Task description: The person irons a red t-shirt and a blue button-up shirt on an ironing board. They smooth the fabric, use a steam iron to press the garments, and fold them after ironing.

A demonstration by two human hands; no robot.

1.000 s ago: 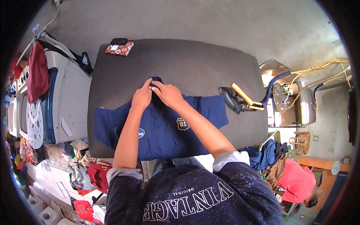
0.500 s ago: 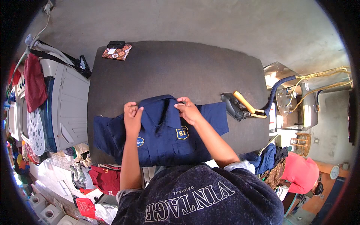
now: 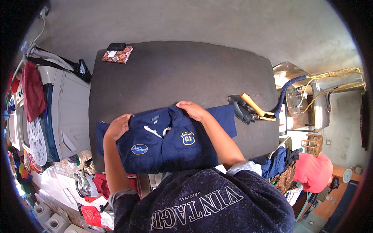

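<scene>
A navy blue short-sleeved shirt [image 3: 171, 149] lies at the near edge of a dark padded table, front up, with an oval patch and a shield-shaped patch on its chest. Its collar is spread, and a white tag or strip shows inside the neck. My left hand [image 3: 119, 126] is closed on the cloth at the shirt's left upper edge. At the right side of the collar, my right hand [image 3: 191, 110] pinches the fabric between thumb and fingers. A black iron [image 3: 240, 111] with a yellow-orange handle rests just beyond the right sleeve.
The dark table [image 3: 182, 70] reaches back to a grey wall. On its far left corner sit a patterned booklet [image 3: 117, 55] and a black case [image 3: 116, 46]. A blue-wrapped cord [image 3: 286, 91] runs from the iron. A washing machine [image 3: 70, 110] stands left; a person in pink [image 3: 314, 172] bends at right.
My left hand has moved left and toward me, drawing the collar apart so that the neck's inside shows. My right hand has shifted slightly left.
</scene>
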